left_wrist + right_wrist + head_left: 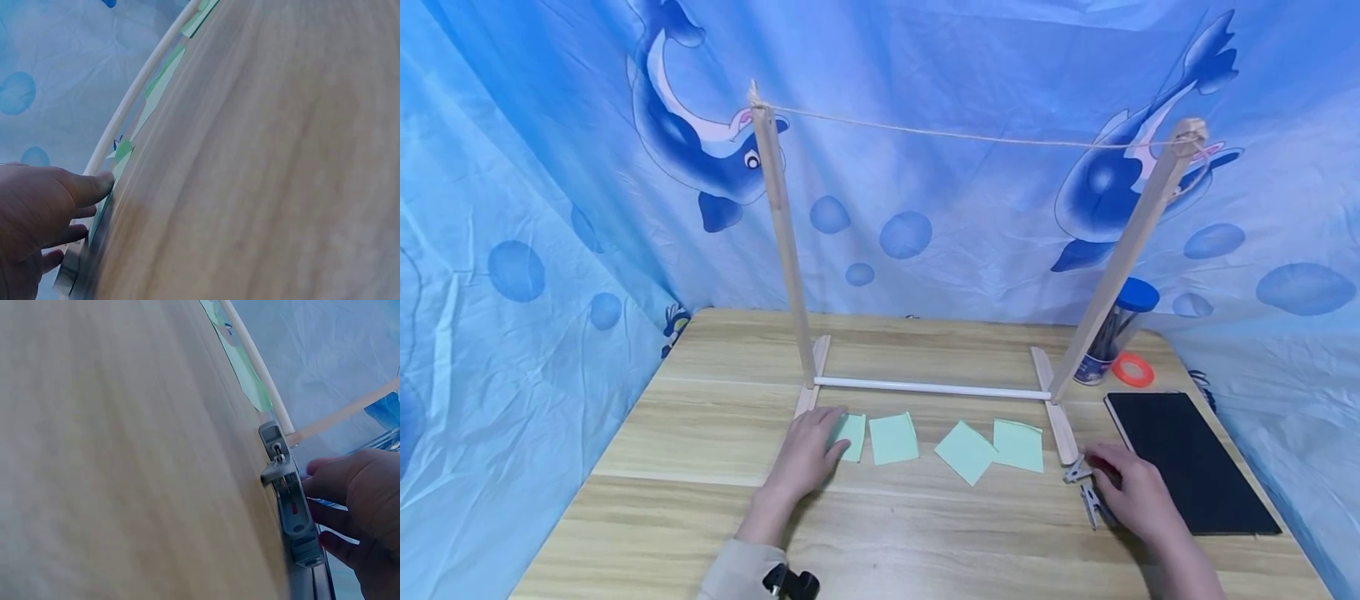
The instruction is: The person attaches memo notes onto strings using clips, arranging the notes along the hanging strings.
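Note:
My left hand (808, 450) rests at the leftmost pale green sticky note (854, 435), its fingers over the note's left side. In the left wrist view, that thumb (97, 186) is stretched out by a note's edge. To its right lie more sticky notes: one alone (893, 439), a turned one (966, 452) and one touching it (1018, 445). Loosely bent, the fingers of my right hand (1131, 492) are beside a grey clothespin (1077, 472). Another clothespin (1089, 506) lies nearer me. The right wrist view shows grey clothespins (290, 500) close before the fingertips.
A wooden frame with two posts (786, 242) carries a string (955, 135) across its top and a white rod (932, 388) low down. Right of it are a blue-lidded jar (1137, 296), an orange ring (1132, 371) and a black flat pad (1187, 458).

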Motion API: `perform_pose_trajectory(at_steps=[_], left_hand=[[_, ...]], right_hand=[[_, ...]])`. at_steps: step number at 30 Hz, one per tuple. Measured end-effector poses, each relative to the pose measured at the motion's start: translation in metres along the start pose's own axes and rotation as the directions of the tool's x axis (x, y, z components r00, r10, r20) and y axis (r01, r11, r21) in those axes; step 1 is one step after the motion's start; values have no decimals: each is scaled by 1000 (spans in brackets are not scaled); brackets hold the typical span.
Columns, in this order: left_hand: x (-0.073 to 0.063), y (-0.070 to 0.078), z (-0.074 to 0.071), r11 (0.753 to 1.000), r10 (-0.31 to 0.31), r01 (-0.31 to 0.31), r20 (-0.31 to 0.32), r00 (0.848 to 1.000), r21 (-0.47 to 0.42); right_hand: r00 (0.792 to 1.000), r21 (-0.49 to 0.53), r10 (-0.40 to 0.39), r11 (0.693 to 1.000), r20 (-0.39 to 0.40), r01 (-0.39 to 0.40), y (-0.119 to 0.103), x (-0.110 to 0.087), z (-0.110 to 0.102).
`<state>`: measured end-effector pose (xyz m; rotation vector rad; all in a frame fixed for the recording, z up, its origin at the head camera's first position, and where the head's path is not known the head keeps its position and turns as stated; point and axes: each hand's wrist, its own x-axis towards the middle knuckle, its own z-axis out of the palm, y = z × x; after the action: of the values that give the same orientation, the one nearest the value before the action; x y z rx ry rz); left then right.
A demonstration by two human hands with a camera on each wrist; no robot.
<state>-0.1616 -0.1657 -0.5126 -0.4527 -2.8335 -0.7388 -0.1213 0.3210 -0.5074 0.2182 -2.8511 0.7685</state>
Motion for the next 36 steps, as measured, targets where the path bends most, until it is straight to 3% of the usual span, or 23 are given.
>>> perform_pose_trajectory(at_steps=[5,9,14,19,22,29,36], left_hand=[[1,0,1,1000,13,-13,9,1000,28],[1,1,-1,998,23,-26,45,999,58],[2,7,-4,997,-10,4,73,997,80],[2,14,-4,989,-35,29,42,998,144],[2,18,-3,994,-23,20,25,999,111],[1,19,-2,999,49,-48,128,991,-14],[0,19,-2,998,60,-59,115,992,-16]], right_hand=[[997,-12,-4,1000,79,5,1,1,-4],[997,-23,-2,1000,82,4,3,2,-4],[999,-31,-32,999,21,33,4,1,-4],[989,-42,-94,995,-116,90,5,0,-4],[982,-49,-109,994,-154,102,6,0,-5],[995,-31,-78,997,-62,76,8,2,-6],[998,-9,-60,998,15,60,8,4,-9]])
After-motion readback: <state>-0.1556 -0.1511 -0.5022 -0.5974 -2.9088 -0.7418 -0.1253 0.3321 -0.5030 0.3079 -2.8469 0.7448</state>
